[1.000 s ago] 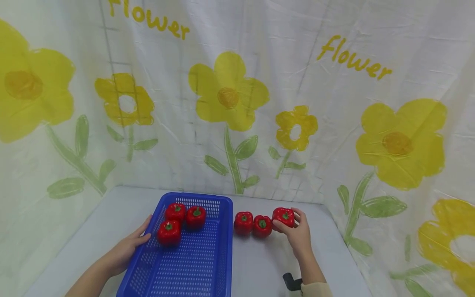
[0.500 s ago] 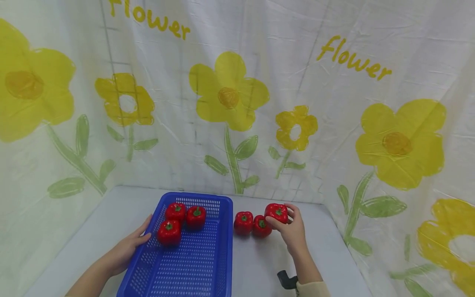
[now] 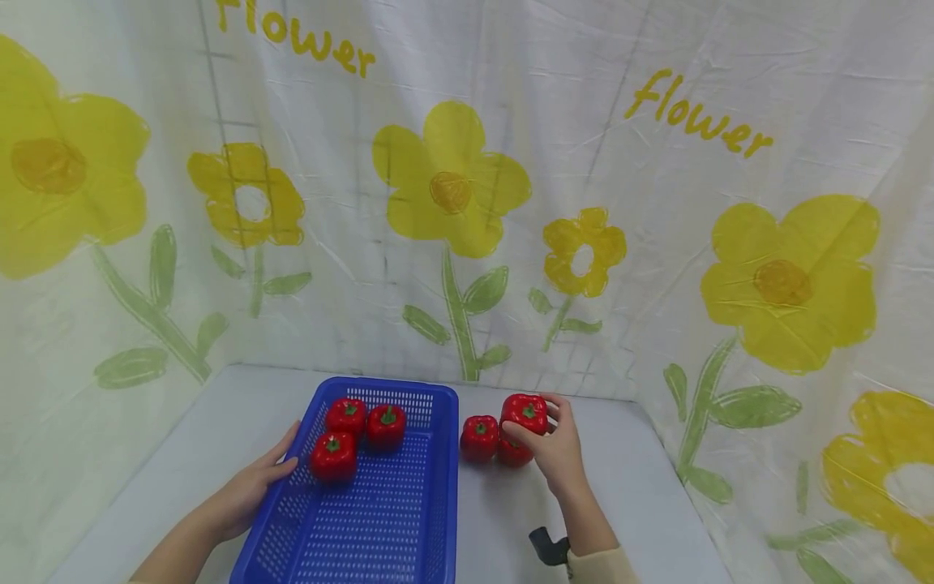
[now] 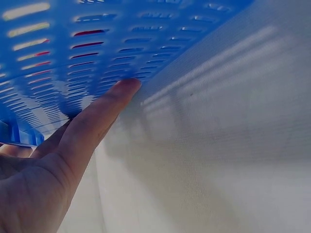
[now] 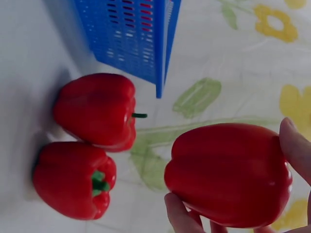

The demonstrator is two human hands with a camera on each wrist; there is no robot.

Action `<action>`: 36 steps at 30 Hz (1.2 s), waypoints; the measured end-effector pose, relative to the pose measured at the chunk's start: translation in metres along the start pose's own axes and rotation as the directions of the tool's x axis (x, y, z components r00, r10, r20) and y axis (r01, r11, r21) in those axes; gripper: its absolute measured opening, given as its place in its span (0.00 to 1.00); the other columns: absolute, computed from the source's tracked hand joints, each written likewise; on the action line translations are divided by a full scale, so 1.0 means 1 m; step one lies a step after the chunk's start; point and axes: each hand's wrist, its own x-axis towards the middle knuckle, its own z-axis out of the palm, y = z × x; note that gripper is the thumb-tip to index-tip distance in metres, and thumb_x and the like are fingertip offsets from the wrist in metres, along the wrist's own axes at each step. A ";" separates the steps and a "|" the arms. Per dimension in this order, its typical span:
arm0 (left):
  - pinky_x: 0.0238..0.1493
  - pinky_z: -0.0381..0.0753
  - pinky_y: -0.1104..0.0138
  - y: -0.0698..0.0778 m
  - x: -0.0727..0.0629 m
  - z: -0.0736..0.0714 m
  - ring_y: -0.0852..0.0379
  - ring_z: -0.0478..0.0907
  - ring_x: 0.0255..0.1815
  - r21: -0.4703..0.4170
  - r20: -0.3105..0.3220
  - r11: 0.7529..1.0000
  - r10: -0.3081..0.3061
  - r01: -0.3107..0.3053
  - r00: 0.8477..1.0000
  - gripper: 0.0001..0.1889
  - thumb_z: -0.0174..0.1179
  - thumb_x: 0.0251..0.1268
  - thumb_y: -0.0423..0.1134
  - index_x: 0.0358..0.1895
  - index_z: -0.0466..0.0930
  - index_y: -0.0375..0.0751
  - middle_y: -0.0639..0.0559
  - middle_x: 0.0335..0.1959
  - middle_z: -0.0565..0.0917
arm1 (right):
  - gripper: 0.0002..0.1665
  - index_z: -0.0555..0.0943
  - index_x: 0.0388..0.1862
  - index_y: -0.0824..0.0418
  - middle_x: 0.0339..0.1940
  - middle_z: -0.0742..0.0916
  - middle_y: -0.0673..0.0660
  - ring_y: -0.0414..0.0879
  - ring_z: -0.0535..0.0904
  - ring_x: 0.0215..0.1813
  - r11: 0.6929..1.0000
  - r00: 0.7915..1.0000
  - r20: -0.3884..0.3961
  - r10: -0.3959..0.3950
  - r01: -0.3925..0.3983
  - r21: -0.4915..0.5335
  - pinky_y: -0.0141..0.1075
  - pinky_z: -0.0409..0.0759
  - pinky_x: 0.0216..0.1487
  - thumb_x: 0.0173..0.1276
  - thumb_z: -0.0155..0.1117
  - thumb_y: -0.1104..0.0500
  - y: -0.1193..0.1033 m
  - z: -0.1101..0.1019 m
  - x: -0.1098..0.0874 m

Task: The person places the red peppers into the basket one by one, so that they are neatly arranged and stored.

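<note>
My right hand (image 3: 559,454) holds a red bell pepper (image 3: 524,412) raised above the table, thumb on one side and fingers round the other. In the right wrist view this raised pepper (image 5: 228,174) hangs apart from two others. Those are a red bell pepper (image 3: 478,439) beside the basket and another pepper (image 3: 515,454) partly hidden behind the hand. At the left side of a blue plastic basket (image 3: 365,535), my left hand (image 3: 244,495) grips the edge, thumb at the rim and fingers along the perforated outer wall (image 4: 112,58).
Three red bell peppers (image 3: 334,457) sit together at the far left of the basket. A black angled piece (image 3: 547,546) shows by the right wrist. The white table (image 3: 496,527) ends at a curtain (image 3: 328,268) printed with yellow flowers.
My right hand has lifted the pepper and carried it left, over the nearer of the two table peppers. The left hand and basket have stayed put.
</note>
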 end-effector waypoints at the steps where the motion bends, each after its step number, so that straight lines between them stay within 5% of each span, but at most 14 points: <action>1: 0.61 0.77 0.38 0.000 0.000 0.000 0.17 0.48 0.75 -0.001 -0.001 1.000 0.001 -0.001 1.000 0.36 0.35 0.85 0.48 0.79 0.18 0.61 0.28 0.79 0.23 | 0.53 0.64 0.71 0.50 0.71 0.72 0.62 0.62 0.70 0.70 1.000 1.000 0.002 -0.002 0.002 0.003 0.55 0.84 0.57 0.51 0.84 0.47 -0.001 0.002 0.000; 36: 0.64 0.75 0.40 -0.001 0.000 0.000 0.18 0.43 0.77 0.014 -0.001 1.000 0.007 -0.007 1.000 0.36 0.34 0.85 0.48 0.79 0.17 0.63 0.30 0.80 0.23 | 0.52 0.66 0.70 0.54 0.69 0.75 0.64 0.61 0.76 0.66 1.000 0.999 0.047 -0.012 0.011 0.023 0.57 0.82 0.58 0.51 0.83 0.44 -0.030 0.070 -0.010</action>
